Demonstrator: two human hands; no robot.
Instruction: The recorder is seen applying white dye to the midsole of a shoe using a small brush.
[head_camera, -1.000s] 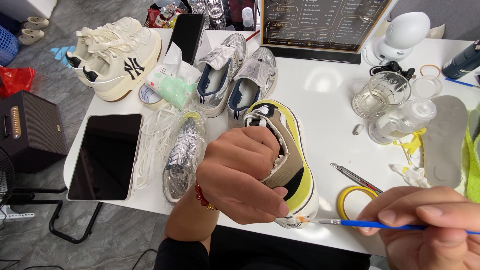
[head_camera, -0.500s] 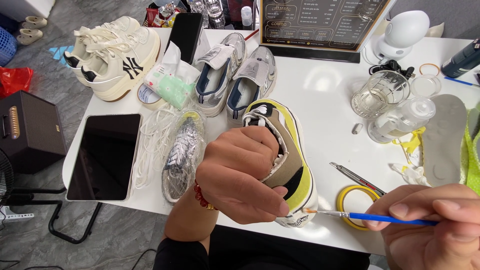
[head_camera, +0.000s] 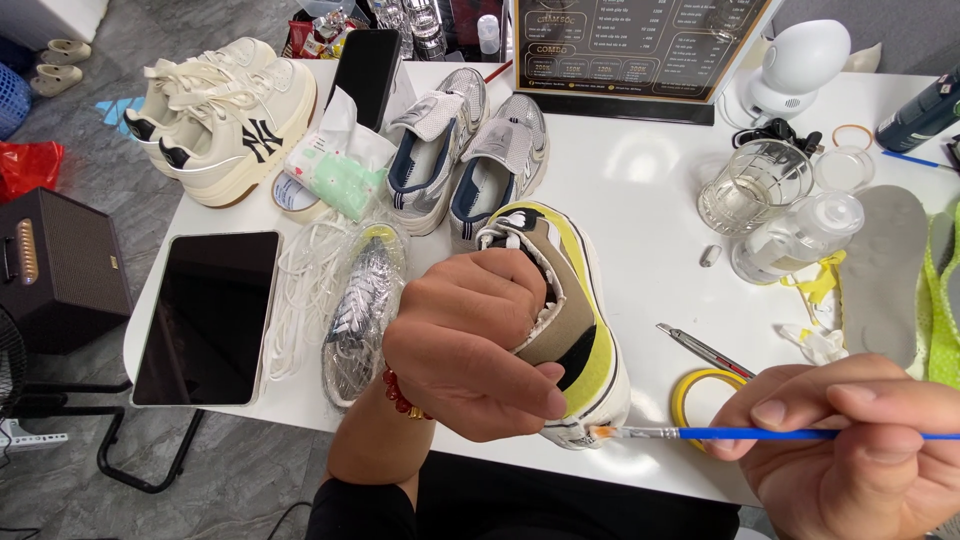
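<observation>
My left hand (head_camera: 470, 345) is clamping the yellow sneaker (head_camera: 585, 330) at the desk's near edge while my right hand (head_camera: 850, 445), pinching the blue brush (head_camera: 740, 434), is dabbing its toe, which next calls for steady, light strokes.

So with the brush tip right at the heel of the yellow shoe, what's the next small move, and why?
Probably a short stroke along the heel edge. The brush in the right hand has its tip at the white sole rim of the yellow shoe, and the left hand grips the shoe from inside, steadying it.

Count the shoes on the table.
5: a cream pair far left, a silver pair centre back, and a yellow shoe in the left hand. Others may be hidden.
</observation>
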